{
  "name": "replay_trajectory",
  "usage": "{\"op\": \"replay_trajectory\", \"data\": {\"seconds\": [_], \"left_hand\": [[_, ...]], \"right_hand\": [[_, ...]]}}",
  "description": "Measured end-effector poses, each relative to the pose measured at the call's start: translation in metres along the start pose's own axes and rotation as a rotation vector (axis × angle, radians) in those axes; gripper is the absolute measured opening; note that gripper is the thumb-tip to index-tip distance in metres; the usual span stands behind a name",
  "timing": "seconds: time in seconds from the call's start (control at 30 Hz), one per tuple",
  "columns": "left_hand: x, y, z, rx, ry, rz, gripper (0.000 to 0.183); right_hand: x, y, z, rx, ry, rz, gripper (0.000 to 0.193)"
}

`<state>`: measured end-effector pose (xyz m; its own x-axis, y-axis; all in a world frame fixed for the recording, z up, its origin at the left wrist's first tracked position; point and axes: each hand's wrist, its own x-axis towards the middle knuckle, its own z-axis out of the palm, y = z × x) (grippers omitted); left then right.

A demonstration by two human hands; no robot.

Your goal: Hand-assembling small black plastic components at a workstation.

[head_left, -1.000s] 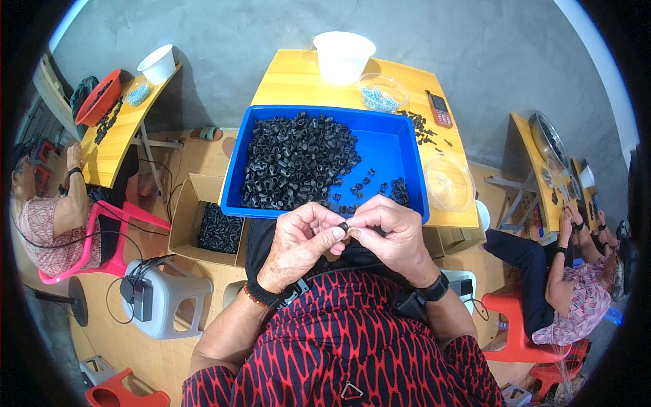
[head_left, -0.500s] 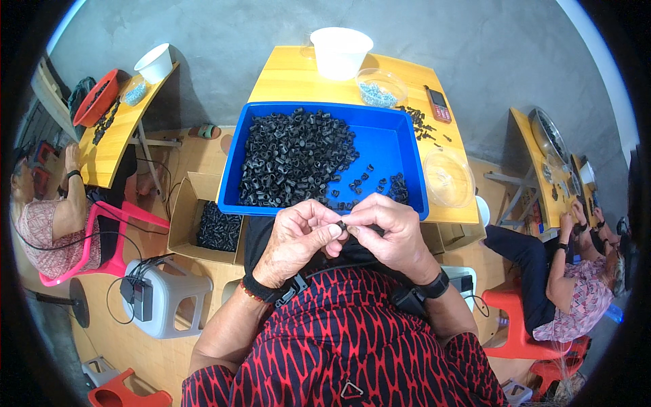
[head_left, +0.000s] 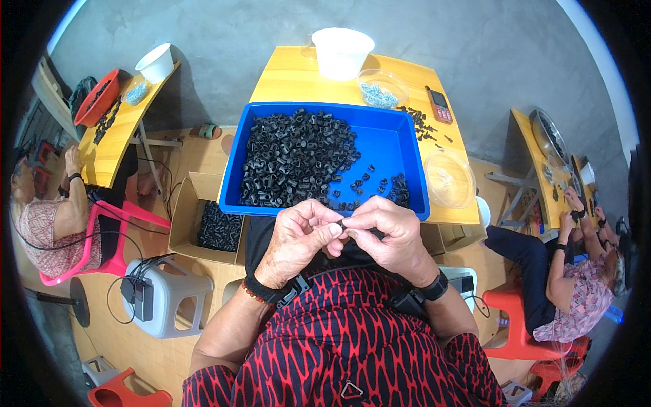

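Note:
Just in front of the near edge of a blue tray point(head_left: 390, 122), my two hands meet at the fingertips. My left hand point(head_left: 298, 237) pinches a small black plastic part point(head_left: 342, 224) between thumb and forefinger. The fingers of my right hand point(head_left: 388, 234) close on the same part from the other side, covering most of it. A big heap of black plastic parts point(head_left: 295, 156) fills the left of the tray. Several loose ones point(head_left: 366, 178) lie scattered on its right side.
On the yellow table point(head_left: 285, 68) stand a white bowl point(head_left: 342, 54), a clear dish of small silvery pieces point(head_left: 380, 93), another clear dish point(head_left: 449, 180) and a phone point(head_left: 439, 106). A cardboard box point(head_left: 180, 227) of dark parts is lower left. Co-workers sit at side tables.
My right fingers have shifted slightly over the black part, hiding more of it. My left hand stays nearly still. The co-worker at right has raised a hand.

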<state>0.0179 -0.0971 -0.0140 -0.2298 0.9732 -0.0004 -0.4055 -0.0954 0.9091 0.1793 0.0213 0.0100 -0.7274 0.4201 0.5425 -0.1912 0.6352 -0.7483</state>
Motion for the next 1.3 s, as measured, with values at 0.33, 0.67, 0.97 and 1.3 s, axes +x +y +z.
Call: {"op": "replay_trajectory", "data": {"seconds": [0.33,0.67,0.97,1.3], "left_hand": [[0.001,-0.005,-0.002,-0.021,0.071,0.149,0.013],[0.005,-0.004,-0.004,-0.086,0.243,0.237,0.016],[0.005,-0.003,-0.007,-0.098,0.245,0.225,0.014],[0.008,-0.004,-0.005,-0.077,0.204,0.217,0.016]], "right_hand": [[0.008,-0.001,-0.024,0.131,0.093,0.288,0.018],[0.050,0.045,-0.041,-0.539,-0.281,0.048,0.017],[0.078,0.064,-0.021,-0.707,-0.648,0.255,0.013],[0.068,0.045,-0.034,-0.510,-0.405,0.145,0.011]]}}
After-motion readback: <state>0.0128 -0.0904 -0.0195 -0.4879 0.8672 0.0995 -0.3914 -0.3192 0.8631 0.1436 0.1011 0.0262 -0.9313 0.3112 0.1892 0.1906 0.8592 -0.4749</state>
